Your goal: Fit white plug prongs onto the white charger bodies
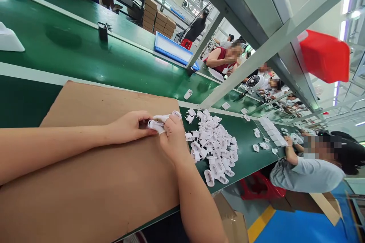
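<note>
My left hand point(129, 126) and my right hand point(173, 136) meet over a sheet of brown cardboard point(94, 182) on the green bench. Both pinch small white plastic parts point(157, 123) held between them; the right fingertips wear white finger cots. Just right of my hands lies a heap of several similar white plastic parts point(212, 144) on the green surface.
A green conveyor belt point(85, 53) runs beyond the cardboard, carrying a white housing point(10, 40) and scattered white pieces point(188, 93). A blue tray point(173, 49) and metal frame posts point(256, 57) stand behind. Other people sit along the line; a red bin point(325, 57) hangs above.
</note>
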Demonstrator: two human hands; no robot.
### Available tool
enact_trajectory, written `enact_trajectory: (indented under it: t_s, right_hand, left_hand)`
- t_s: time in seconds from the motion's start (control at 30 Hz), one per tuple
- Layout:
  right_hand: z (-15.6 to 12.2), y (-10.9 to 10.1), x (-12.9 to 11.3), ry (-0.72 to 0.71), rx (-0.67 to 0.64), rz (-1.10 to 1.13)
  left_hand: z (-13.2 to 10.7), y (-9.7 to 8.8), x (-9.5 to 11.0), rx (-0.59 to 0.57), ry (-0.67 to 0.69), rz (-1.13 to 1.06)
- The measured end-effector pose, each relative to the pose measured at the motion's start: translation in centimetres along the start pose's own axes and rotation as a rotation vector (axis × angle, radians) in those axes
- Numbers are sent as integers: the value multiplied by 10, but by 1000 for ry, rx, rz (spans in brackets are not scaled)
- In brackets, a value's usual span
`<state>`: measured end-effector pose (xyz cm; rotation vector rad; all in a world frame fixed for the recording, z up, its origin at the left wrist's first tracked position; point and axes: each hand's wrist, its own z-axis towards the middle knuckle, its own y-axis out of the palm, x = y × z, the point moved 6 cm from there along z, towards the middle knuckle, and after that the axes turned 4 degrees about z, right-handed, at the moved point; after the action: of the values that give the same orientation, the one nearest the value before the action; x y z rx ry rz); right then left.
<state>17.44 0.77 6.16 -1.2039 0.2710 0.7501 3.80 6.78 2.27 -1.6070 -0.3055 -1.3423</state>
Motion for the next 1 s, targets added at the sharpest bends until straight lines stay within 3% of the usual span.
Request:
enact_trajectory:
  t_s: [0.27,0.57,0.8,1.0]
  right_hand:
    - [2,3,6,-82,75,14]
    - [6,5,-4,-137,29,-115]
    - [12,8,-1,-143,16,-245]
    - [12,10,7,-51,53,-199]
  left_hand:
    - [1,2,-9,3,54,34]
    - [2,3,-7,-11,84,61]
    - [1,1,-8,-30,17,67]
    - [3,4,-9,-20,53,-6]
